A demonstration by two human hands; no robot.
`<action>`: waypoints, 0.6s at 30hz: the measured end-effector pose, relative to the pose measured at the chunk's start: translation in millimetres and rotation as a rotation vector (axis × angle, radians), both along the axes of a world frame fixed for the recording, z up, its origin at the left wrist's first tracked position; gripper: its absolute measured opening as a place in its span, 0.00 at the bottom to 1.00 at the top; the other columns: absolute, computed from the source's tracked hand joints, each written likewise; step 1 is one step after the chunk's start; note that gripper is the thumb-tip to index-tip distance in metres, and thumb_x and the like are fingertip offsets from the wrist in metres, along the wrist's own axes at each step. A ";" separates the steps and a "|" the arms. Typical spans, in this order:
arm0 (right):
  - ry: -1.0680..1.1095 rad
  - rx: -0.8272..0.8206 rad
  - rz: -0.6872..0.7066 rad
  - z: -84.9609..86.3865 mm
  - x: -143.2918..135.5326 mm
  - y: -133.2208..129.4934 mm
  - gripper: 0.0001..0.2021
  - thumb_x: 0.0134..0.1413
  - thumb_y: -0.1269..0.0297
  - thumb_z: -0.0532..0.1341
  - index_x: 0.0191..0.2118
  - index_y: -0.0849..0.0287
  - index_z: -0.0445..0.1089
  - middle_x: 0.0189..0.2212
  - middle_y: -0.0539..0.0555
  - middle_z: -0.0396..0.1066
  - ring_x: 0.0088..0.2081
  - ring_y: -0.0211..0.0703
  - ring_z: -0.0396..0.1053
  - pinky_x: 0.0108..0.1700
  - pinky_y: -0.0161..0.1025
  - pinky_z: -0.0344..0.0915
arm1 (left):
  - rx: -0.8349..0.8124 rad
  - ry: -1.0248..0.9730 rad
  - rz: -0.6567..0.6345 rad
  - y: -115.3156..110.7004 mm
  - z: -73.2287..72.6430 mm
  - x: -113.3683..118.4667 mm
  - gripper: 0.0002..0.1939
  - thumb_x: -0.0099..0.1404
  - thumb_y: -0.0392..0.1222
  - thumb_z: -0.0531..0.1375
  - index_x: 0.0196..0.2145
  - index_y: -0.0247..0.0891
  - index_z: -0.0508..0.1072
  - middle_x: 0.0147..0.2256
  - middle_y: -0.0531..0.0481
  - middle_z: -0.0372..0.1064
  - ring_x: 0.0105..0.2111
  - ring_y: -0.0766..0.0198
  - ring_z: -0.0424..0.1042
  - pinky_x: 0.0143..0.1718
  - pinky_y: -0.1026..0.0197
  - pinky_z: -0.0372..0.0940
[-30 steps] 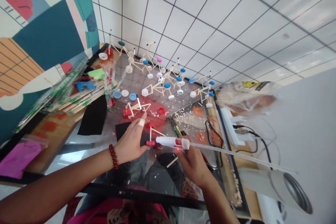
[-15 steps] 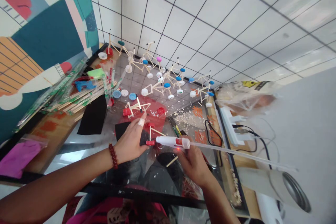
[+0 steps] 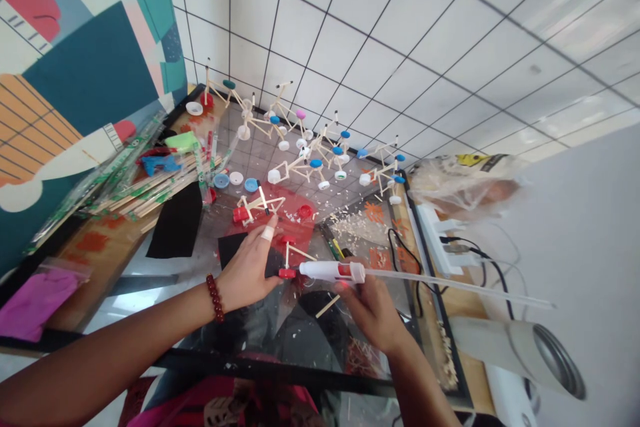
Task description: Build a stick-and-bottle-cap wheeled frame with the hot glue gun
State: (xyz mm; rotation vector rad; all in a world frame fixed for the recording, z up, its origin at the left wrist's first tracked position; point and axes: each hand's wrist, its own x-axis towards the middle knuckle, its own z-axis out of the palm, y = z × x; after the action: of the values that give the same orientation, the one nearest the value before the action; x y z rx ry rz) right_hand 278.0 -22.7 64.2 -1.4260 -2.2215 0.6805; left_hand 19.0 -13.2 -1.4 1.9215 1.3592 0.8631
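My right hand [image 3: 373,310] is wrapped round a white glue gun [image 3: 323,271], with a long clear glue stick [image 3: 450,285] running out of its back. The gun's nozzle is at a red bottle cap [image 3: 287,273] joined to thin wooden sticks [image 3: 300,252]. My left hand [image 3: 253,267], with a bandaged finger, has its thumb against that cap and its index finger stretched forward. Whether the thumb grips or only steadies the cap is unclear. Just beyond the index finger stands a stick model [image 3: 260,203] with a red cap and a black-tipped stick.
Several stick-and-cap models [image 3: 315,163] stand along the back. Bundled sticks [image 3: 150,190] and black sheets [image 3: 177,220] lie at the left. A power strip [image 3: 440,240], cables and a grey cylinder [image 3: 520,353] are at the right.
The glue gun and my right hand have shifted very slightly right. My left hand stays beside the red cap; the view has moved a little.
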 end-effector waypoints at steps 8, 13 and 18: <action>0.035 -0.027 -0.011 -0.4 -3.0 0.3 0.08 0.64 0.60 0.55 0.43 0.58 0.65 0.33 0.54 0.72 0.28 0.42 0.68 0.31 0.37 0.65 | -0.020 -0.002 -0.012 -0.2 4.2 -0.3 0.65 0.50 0.38 0.71 0.70 0.42 0.28 0.62 0.35 0.58 0.64 0.42 0.56 0.63 0.39 0.56; 0.026 -0.043 -0.019 -4.0 -3.2 -1.8 0.09 0.64 0.60 0.55 0.43 0.60 0.66 0.32 0.53 0.71 0.28 0.42 0.68 0.31 0.37 0.64 | -0.017 -0.019 -0.013 0.5 2.7 -0.1 0.63 0.52 0.37 0.70 0.70 0.42 0.30 0.60 0.38 0.61 0.64 0.44 0.55 0.64 0.41 0.56; 0.050 -0.077 -0.023 -5.5 -3.0 -1.8 0.09 0.64 0.60 0.55 0.43 0.59 0.66 0.32 0.53 0.70 0.29 0.42 0.68 0.33 0.37 0.64 | -0.007 -0.020 -0.007 0.7 2.2 0.3 0.62 0.54 0.37 0.69 0.70 0.42 0.29 0.60 0.40 0.63 0.64 0.46 0.56 0.64 0.42 0.55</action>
State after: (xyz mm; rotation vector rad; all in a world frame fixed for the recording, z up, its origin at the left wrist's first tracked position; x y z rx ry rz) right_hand 275.0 -24.6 58.7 -1.4529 -2.1585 0.7924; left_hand 19.2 -12.4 0.8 1.9063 1.3415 0.8700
